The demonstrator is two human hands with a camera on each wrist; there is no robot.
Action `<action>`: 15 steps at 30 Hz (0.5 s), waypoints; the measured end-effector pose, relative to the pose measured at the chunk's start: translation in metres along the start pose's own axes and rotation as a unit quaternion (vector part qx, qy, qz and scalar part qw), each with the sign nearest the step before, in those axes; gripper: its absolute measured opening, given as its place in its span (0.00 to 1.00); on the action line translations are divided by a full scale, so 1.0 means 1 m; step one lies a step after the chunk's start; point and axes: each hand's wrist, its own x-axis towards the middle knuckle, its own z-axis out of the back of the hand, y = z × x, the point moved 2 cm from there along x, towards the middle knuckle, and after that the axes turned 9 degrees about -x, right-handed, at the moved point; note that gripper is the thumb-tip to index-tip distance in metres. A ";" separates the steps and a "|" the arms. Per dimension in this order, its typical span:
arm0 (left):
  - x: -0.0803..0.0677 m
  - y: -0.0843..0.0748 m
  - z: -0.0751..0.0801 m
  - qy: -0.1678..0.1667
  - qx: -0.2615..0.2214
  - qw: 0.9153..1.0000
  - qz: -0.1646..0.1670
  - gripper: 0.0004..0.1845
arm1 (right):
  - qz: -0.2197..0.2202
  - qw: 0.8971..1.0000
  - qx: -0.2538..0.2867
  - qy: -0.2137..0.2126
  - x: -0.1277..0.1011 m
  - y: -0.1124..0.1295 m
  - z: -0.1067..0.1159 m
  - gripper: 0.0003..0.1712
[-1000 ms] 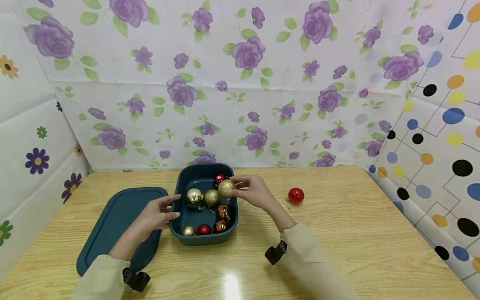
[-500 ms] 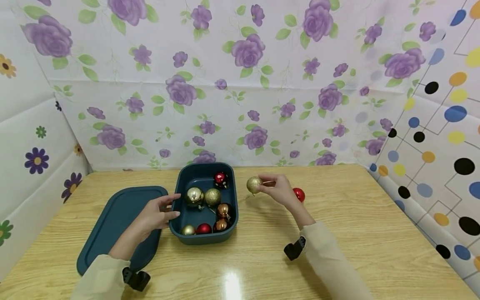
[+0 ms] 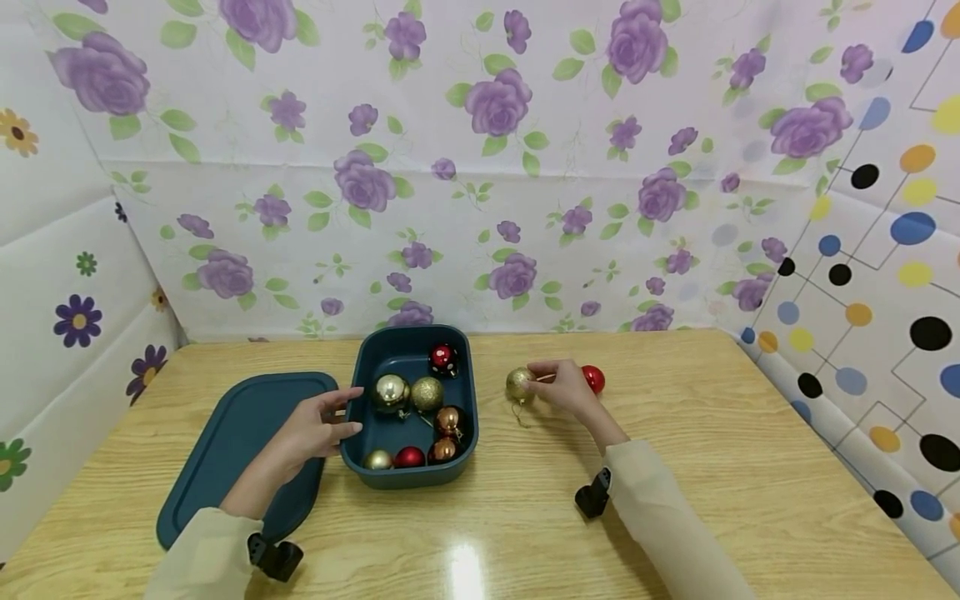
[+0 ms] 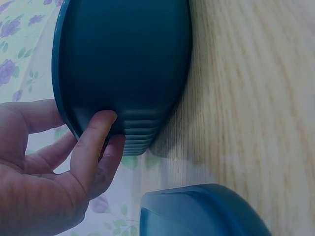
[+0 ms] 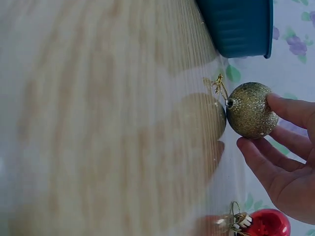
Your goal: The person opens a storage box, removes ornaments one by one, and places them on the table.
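Wooden table [image 3: 675, 467], gold bauble [image 3: 519, 384] in right hand [image 3: 564, 388]

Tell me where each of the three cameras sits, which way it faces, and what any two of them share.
Head: looks forward and down from above the table; both hands and sleeves show.
Left wrist: beside the left hand, facing the teal box its fingers touch.
Right wrist: behind the right hand, facing the gold glitter bauble it holds.
Shared: head and right wrist both show that bauble and the red bauble.
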 end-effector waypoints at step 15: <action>0.000 0.000 0.000 -0.004 0.001 1.000 0.008 0.32 | -0.010 1.000 0.017 0.017 -0.001 0.002 0.001 0.25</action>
